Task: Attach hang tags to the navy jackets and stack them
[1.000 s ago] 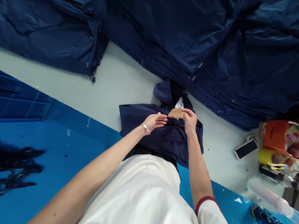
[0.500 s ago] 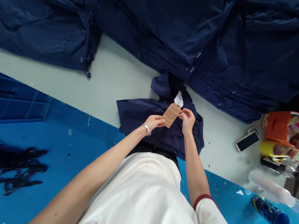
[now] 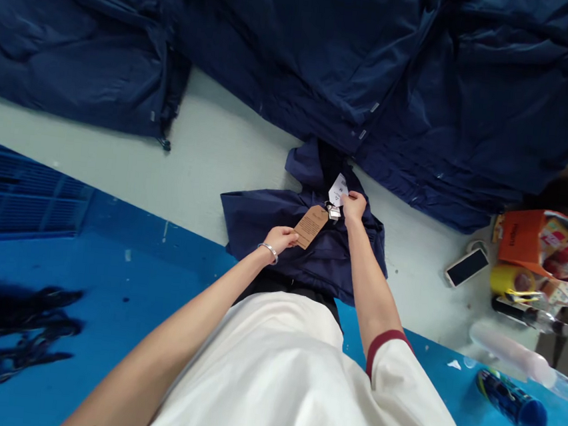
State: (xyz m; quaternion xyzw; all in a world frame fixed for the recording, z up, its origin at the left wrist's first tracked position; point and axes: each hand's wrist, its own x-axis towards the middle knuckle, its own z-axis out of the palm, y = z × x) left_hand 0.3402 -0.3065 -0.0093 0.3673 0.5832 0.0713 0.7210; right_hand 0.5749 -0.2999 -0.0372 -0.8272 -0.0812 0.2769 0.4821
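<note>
The small navy garment (image 3: 253,218) lies crumpled on the pale tabletop (image 3: 216,133) right in front of the person, and a brown tag (image 3: 311,227) and a white tag (image 3: 338,189) are above its middle. I can see the left hand (image 3: 280,239) over the garment's left half, thumb and fingers pinching the lower end of the brown tag, which slants across the cloth with its printed side up. The right hand (image 3: 353,207) is over the garment's right half, fingers curled in at the white tag's lower edge; whether they truly grip it, I can't tell from here. Something small and silvery-white shows between the two tags (too small for me to make out), also over the garment. A metal bracelet (image 3: 274,255) circles the left wrist at the garment's near side.

Beyond the garment, just past its far edge, spreads a big heap of navy clothing (image 3: 304,54). To the garment's right lies a phone (image 3: 466,267), and farther right of it an orange bag (image 3: 522,243) and a yellow roll (image 3: 503,280). Well to the garment's left, down on the blue floor, sits a black tangle (image 3: 22,318).
</note>
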